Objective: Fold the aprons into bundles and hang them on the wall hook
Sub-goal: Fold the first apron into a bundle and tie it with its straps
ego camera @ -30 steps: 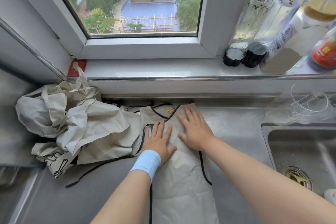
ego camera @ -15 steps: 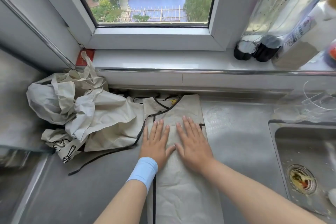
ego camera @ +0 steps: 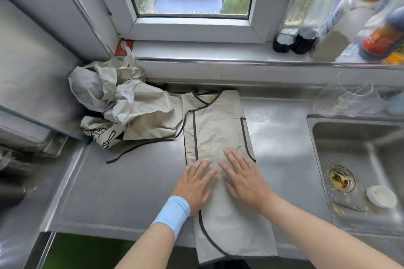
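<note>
Nearest, the left hand (ego camera: 194,183) and right hand (ego camera: 244,181) are lying flat, fingers straight and grasping nothing, pressing the folded apron (ego camera: 218,129), which is stretching across the counter (ego camera: 122,199) and overhanging its near edge. Smoothing evenly along it before rolling would likely be giving a tighter bundle. Rightward, the sink (ego camera: 341,137) is holding a small white cup (ego camera: 381,196) and a scrap-filled drain strainer (ego camera: 341,179). Farther back, crumpled aprons (ego camera: 131,107) are lying heaped in the corner.

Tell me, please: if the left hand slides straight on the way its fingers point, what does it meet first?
Only more of the flat apron under the left hand. Beyond the apron's far end, it would probably meet the low wall below the window sill. Depth there is unclear.
</note>
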{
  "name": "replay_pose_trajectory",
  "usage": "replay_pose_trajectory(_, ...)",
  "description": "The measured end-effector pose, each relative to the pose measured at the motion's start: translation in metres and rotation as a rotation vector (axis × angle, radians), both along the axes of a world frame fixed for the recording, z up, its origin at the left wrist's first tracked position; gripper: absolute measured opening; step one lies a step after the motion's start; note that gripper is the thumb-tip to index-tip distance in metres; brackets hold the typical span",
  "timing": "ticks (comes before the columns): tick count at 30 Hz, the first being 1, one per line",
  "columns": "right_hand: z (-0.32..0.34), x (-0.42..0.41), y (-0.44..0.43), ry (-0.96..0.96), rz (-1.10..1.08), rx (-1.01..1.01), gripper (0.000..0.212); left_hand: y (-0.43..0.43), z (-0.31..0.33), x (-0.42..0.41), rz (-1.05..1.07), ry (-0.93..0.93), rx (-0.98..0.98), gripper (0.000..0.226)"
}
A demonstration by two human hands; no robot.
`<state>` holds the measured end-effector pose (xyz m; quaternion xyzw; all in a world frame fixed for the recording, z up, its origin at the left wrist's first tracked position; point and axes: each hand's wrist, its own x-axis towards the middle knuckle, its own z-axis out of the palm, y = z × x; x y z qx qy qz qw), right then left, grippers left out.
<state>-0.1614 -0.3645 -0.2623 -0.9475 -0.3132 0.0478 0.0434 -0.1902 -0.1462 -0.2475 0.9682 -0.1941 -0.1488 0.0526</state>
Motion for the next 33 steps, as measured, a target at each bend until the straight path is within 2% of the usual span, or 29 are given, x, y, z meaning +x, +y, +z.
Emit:
replay_pose_trajectory(4, 0.007, -0.062, -0.024, 0.080, 0.082, -0.059, 0.062, -0.001, 0.006, -0.043, 0.044, 0.077, 0.027, 0.060)
replay_pose_trajectory(6, 0.015, -0.084, -0.033, 0.154, 0.114, -0.106, 0.072, -0.004, 0.010, -0.057, 0.108, 0.110, 0.035, 0.064)
replay_pose_trajectory(9, 0.029, -0.112, -0.040, 0.243, 0.112, -0.215, 0.096, -0.012, 0.017, -0.078, 0.066, 0.118, 0.002, 0.068)
replay_pose_trajectory(11, 0.038, -0.124, -0.037, 0.264, 0.118, -0.272, 0.104, -0.014, 0.017, -0.095, -0.002, 0.139, -0.035, 0.075)
replay_pose_trajectory(14, 0.047, -0.133, -0.029, 0.304, 0.108, -0.295, 0.097, -0.017, 0.017, -0.116, -0.085, 0.189, -0.008, 0.094)
replay_pose_trajectory(16, 0.047, -0.135, -0.025, 0.302, 0.073, -0.251, 0.077, -0.018, 0.018, -0.122, -0.113, 0.188, 0.033, 0.100)
replay_pose_trajectory(18, 0.049, -0.136, -0.020, 0.240, 0.042, -0.189, 0.041, -0.019, 0.023, -0.123, -0.111, 0.181, 0.032, 0.094)
replay_pose_trajectory(20, 0.054, -0.135, -0.014, 0.201, -0.018, -0.195, 0.019, -0.018, 0.032, -0.122, -0.062, 0.211, -0.032, 0.083)
replay_pose_trajectory(22, 0.064, -0.130, -0.010, 0.173, -0.088, -0.171, 0.018, -0.017, 0.042, -0.119, 0.035, 0.257, -0.134, 0.070)
replay_pose_trajectory(24, 0.075, -0.122, -0.008, 0.169, -0.158, -0.056, 0.019, -0.016, 0.054, -0.112, 0.172, 0.263, -0.233, 0.054)
replay_pose_trajectory(27, 0.100, -0.113, -0.006, 0.200, -0.147, 0.072, 0.025, -0.012, 0.072, -0.095, 0.299, 0.214, -0.284, 0.033)
replay_pose_trajectory(30, 0.126, -0.104, -0.006, 0.291, -0.092, 0.049, 0.065, -0.006, 0.090, -0.077, 0.366, 0.282, -0.333, 0.022)
replay_pose_trajectory(31, 0.131, -0.100, -0.006, 0.306, -0.080, -0.005, 0.068, -0.005, 0.097, -0.070, 0.372, 0.334, -0.339, 0.019)
replay_pose_trajectory(33, 0.140, -0.090, -0.004, 0.361, -0.096, -0.066, 0.041, -0.002, 0.113, -0.059, 0.349, 0.451, -0.327, 0.011)
